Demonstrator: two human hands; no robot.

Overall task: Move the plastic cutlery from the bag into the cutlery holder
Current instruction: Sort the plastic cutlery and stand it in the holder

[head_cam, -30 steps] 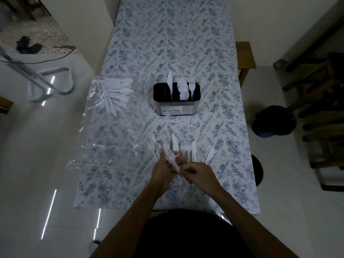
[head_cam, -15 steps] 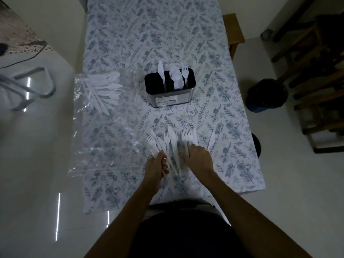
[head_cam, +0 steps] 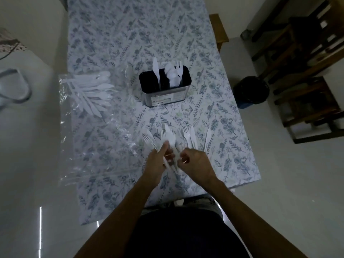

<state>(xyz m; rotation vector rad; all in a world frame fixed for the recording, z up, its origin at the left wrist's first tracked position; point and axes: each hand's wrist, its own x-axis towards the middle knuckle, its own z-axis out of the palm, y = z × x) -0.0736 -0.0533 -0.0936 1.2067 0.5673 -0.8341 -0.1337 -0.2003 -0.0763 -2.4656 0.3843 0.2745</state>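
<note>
A: From the head view, what lies on the desk (head_cam: pixel 104 43)?

B: A cloth with a pale leaf-and-flower print covers it. Near the middle stands the cutlery holder (head_cam: pixel 165 88), an oblong tin with a dark inside and a shiny metal wall bearing a label. A white knife (head_cam: pixel 155 70) stands upright in its left part; spoons (head_cam: pixel 172 75) and a fork (head_cam: pixel 179 68) fill the right part.

A: And the bag?

B: The bag (head_cam: pixel 89 131) is thin clear plastic, crinkled and glossy, lying flat along the left edge and hanging a little past it. At its far end a bunch of white cutlery (head_cam: pixel 93 92) lies fanned out inside.

A: The hands?

B: Toward the near edge, loose white forks and knives (head_cam: pixel 189 135) lie spread in a fan on the cloth. The left hand (head_cam: pixel 158 162) has its fingers curled around a few slim white handles, tines pointing away. The right hand (head_cam: pixel 195 164) sits just beside it, its fingers bent inward and pinching at the same bundle; which piece they pinch I cannot tell.
</note>
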